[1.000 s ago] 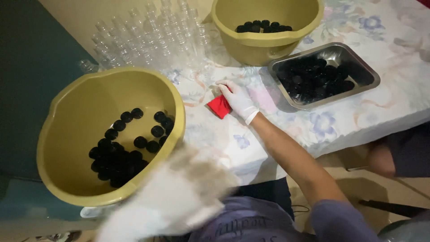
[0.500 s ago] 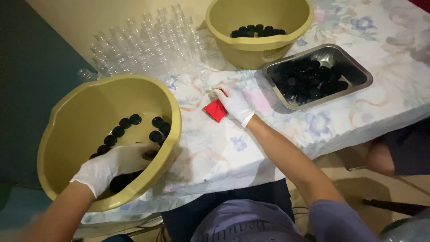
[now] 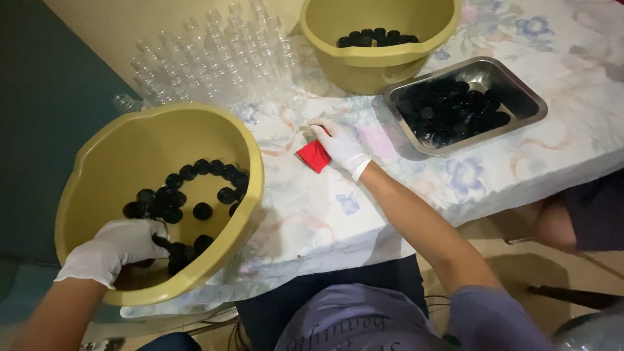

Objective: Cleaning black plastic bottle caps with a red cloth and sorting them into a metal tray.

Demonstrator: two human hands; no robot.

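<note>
White-gloved left hand (image 3: 114,250) reaches into a yellow basin (image 3: 156,195) at the worktop's (image 3: 325,214) near left corner, its fingers curled closed around black caps (image 3: 188,195) from the loose heap inside. The right hand (image 3: 341,146), also gloved, rests on the floral cloth with fingers pressed shut on a small red object (image 3: 313,156). A good grab likely means scooping from the heap's thick part and lifting clear of the rim. Clear bottles (image 3: 214,58) stand behind.
</note>
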